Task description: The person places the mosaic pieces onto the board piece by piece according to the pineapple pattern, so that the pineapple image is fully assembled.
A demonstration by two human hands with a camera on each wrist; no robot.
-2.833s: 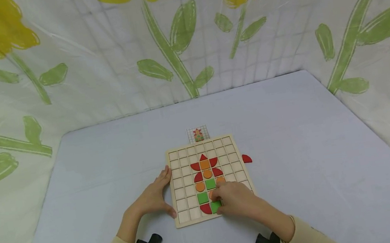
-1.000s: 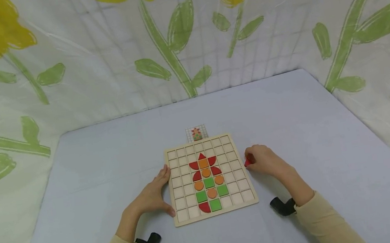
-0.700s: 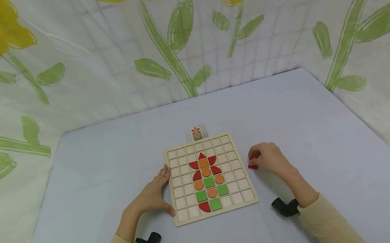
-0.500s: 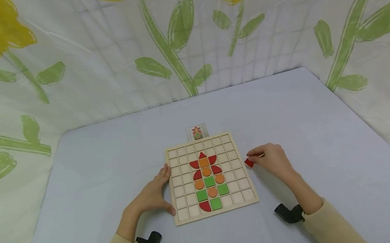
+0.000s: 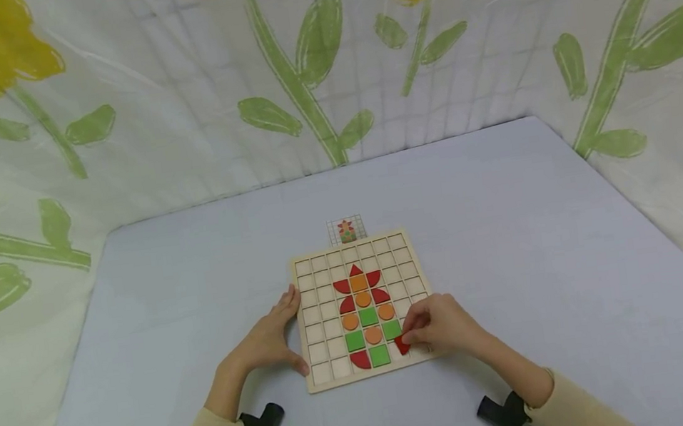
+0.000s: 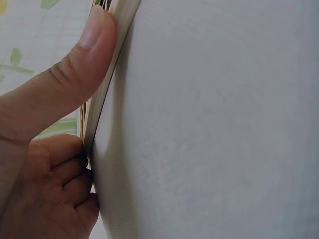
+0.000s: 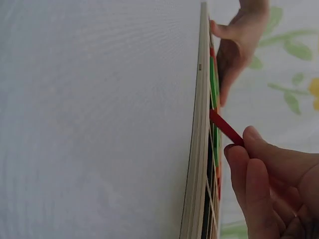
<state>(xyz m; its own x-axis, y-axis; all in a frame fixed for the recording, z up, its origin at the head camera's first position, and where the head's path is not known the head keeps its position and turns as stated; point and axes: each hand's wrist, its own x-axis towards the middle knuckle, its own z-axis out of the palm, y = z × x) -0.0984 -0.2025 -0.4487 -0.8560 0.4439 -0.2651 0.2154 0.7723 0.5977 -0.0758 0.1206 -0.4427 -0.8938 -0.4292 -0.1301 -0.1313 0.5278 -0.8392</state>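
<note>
A square wooden grid board (image 5: 320, 375) lies on the table, with red, orange and green shape tiles set in its middle columns. My right hand (image 5: 443, 323) pinches a red quarter-circle tile (image 5: 401, 345) between thumb and fingertips, over the bottom row just right of a green square tile (image 5: 380, 355). The right wrist view has this red tile (image 7: 228, 128) tilted, its lower end at the board's surface and its upper end in my fingers. My left hand (image 5: 268, 341) rests along the board's left edge, thumb and fingers spread apart, touching the rim.
Behind the board's far edge lies a small pattern card (image 5: 347, 230) with a similar coloured figure on a grid. A pale cloth covers the table (image 5: 511, 219). A flower-printed curtain (image 5: 193, 117) hangs behind it. Black mounts sit at both wrists.
My right hand has gone from the board to the table on its right, picked up the red quarter-circle tile, and brought it back over the bottom row. The left hand has stayed put.
</note>
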